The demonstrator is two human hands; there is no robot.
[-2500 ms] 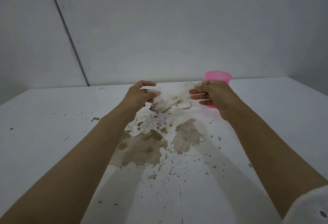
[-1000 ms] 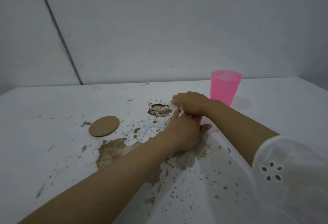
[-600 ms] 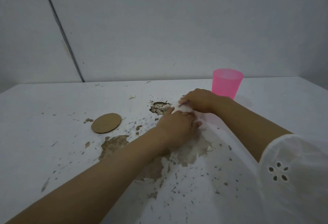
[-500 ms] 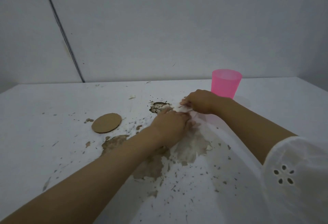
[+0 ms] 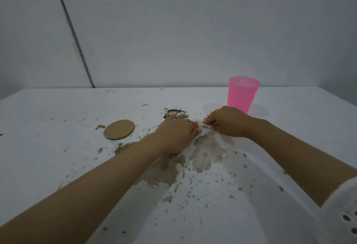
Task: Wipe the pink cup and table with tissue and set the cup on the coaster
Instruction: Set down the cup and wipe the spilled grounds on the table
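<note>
A translucent pink cup [image 5: 242,93] stands upright at the back right of the white table [image 5: 48,147]. A round brown coaster [image 5: 119,129] lies flat to the left. My left hand [image 5: 178,134] and my right hand [image 5: 225,121] are down on the table just in front of the cup. Between them they pinch a small white tissue [image 5: 205,126], mostly hidden under the fingers. My left hand lies knuckles up over the tissue, and my right hand's fingers curl round its right end.
Brown worn patches [image 5: 204,151] and many dark specks cover the table's middle and front. A darker chipped spot [image 5: 175,113] sits just behind my left hand. Grey walls close the table at the back and left.
Both hands came down from above the table onto its surface with the tissue. In the last half second they drew slightly apart along the table. The cup and coaster stayed put.
</note>
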